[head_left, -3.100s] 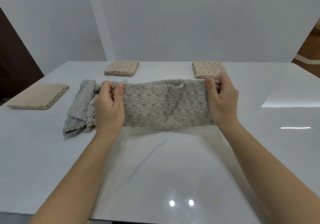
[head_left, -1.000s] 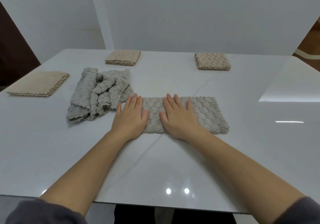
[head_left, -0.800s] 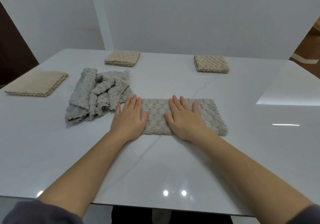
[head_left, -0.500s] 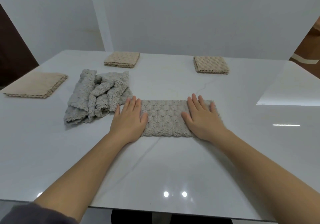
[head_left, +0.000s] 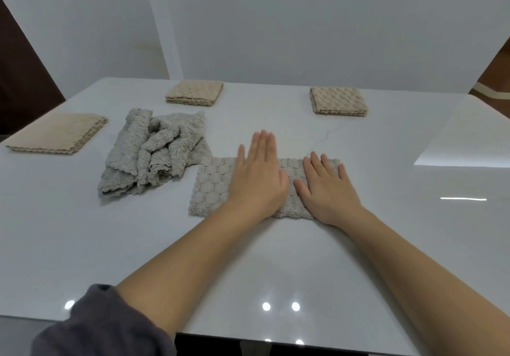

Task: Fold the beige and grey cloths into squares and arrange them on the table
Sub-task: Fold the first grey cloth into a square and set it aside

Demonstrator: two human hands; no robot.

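White table [head_left: 248, 267] bears a bumpy grey cloth [head_left: 212, 187] folded long.

We seem to be in a plain home room: glossy white stone-look table [head_left: 276, 262], bare white wall [head_left: 303, 24], dark woodwork [head_left: 19, 85].

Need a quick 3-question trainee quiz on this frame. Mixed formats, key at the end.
1. Pick one. The right hand is: A) flat on the grey strip; B) pinching its corner; C) lifted clear of it.
2. True or false: the left hand grips the crumpled grey pile.
3. Fill in: the crumpled grey pile lies to the grey strip's ___ side.

Key: 1 A. 2 False; its fingers are straight, over the strip. 3 Left.
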